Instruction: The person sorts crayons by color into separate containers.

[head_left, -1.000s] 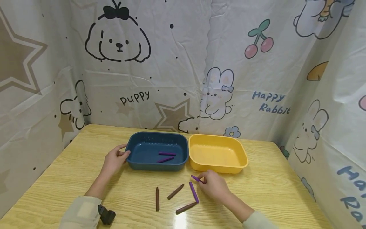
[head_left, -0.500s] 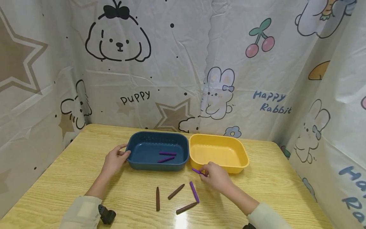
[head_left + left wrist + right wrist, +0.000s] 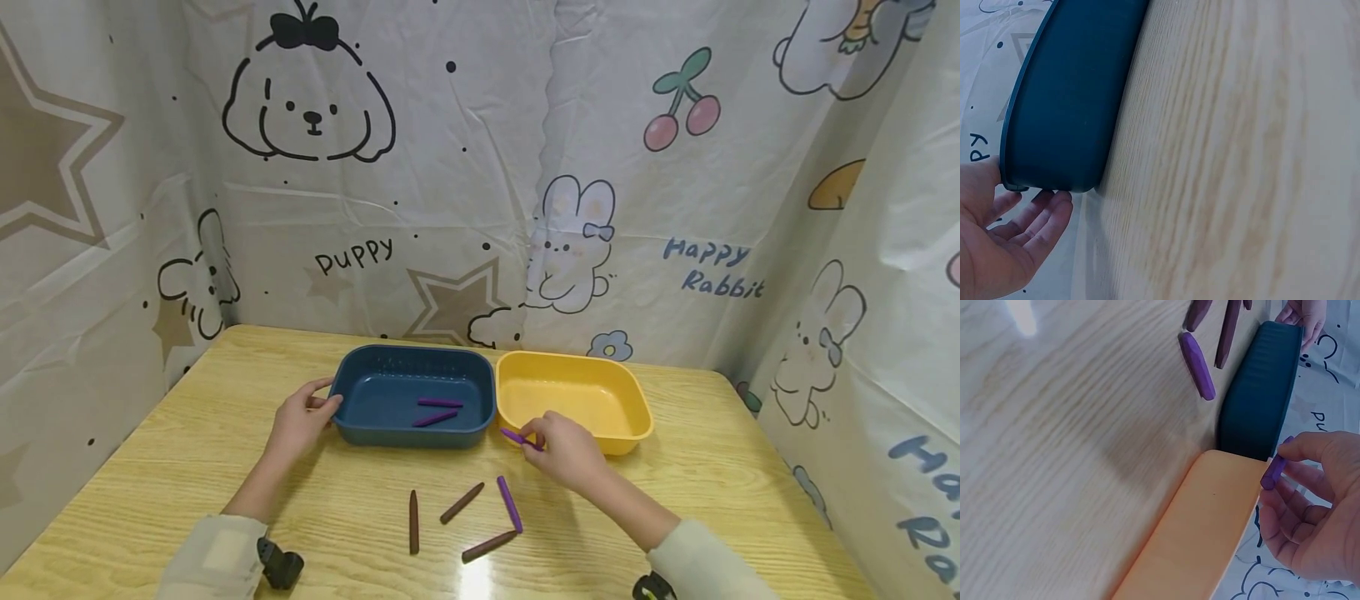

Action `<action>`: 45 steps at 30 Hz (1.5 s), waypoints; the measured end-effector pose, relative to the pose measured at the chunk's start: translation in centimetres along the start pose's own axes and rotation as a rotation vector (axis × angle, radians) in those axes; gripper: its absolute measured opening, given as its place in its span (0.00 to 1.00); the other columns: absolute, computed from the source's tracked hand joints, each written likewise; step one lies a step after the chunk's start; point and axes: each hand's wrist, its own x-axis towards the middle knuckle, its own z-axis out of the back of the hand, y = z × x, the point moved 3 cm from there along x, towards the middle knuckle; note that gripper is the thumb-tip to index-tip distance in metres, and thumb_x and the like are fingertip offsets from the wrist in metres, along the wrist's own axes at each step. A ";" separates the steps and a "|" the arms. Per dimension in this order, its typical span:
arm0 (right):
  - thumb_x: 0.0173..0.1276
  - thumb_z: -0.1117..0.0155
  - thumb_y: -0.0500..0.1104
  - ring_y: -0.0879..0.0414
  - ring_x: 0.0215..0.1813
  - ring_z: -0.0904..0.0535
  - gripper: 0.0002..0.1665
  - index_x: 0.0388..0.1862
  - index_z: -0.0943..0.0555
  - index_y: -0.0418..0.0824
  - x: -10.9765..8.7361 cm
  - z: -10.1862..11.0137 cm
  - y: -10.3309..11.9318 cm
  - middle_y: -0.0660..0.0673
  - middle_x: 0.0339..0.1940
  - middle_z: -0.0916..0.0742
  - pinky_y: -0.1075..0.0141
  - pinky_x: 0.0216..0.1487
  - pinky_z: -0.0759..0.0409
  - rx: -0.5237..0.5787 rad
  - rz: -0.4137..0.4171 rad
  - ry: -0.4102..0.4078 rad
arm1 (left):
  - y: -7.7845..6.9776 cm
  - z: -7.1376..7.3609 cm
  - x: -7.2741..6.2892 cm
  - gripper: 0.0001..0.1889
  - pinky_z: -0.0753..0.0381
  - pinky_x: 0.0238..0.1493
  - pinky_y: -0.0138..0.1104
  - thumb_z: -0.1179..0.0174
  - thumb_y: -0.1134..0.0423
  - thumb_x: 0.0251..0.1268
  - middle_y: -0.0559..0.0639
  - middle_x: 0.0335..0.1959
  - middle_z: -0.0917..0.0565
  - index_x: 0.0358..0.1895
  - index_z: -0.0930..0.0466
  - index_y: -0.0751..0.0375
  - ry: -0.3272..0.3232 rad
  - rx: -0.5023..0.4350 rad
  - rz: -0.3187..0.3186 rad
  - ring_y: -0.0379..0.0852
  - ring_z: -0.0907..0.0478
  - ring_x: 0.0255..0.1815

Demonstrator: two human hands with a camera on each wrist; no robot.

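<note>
My right hand (image 3: pixel 566 450) pinches a purple crayon (image 3: pixel 1276 467) between thumb and fingers, over the front rim of the yellow bin (image 3: pixel 637 425). The crayon's tip points left, toward the blue bin (image 3: pixel 360 436). At that blue bin's left end, my left hand (image 3: pixel 297 421) grips the wall, thumb at the rim and fingertips against the outside (image 3: pixel 1025 234). Two purple crayons (image 3: pixel 435 418) lie inside the blue bin. Another purple crayon (image 3: pixel 509 504) lies on the table in front, beside brown crayons (image 3: pixel 462 502), one of which meets its lower end.
Both bins stand side by side on the wood-grain table (image 3: pixel 360 517), their ends close together. A printed curtain (image 3: pixel 465 167) hangs behind the table and along both sides. Black devices (image 3: pixel 281 565) sit at the wrists.
My right hand has lifted the purple crayon away from the table crayons, up and back to the yellow bin's front rim. The left hand keeps its place on the blue bin.
</note>
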 end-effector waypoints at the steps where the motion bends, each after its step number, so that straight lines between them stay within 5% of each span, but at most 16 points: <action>1: 0.55 0.30 0.42 0.61 0.24 0.33 0.06 0.33 0.14 0.45 0.1 0.1 0.0 0.53 0.22 0.24 0.71 0.24 0.35 -0.001 -0.006 0.005 | 0.0 0.0 0.0 0.25 0.18 0.37 0.36 0.48 0.57 0.69 0.67 0.45 0.19 0.66 0.35 0.62 0.001 -0.003 0.002 0.53 0.17 0.36; 45: 0.56 0.32 0.43 0.59 0.25 0.32 0.07 0.35 0.14 0.45 3.0 1.4 1.8 0.51 0.24 0.24 0.69 0.25 0.34 0.023 -0.009 0.038 | -0.2 0.0 -0.2 0.25 0.19 0.36 0.34 0.48 0.56 0.69 0.67 0.45 0.19 0.66 0.35 0.63 -0.007 -0.014 0.020 0.51 0.18 0.36</action>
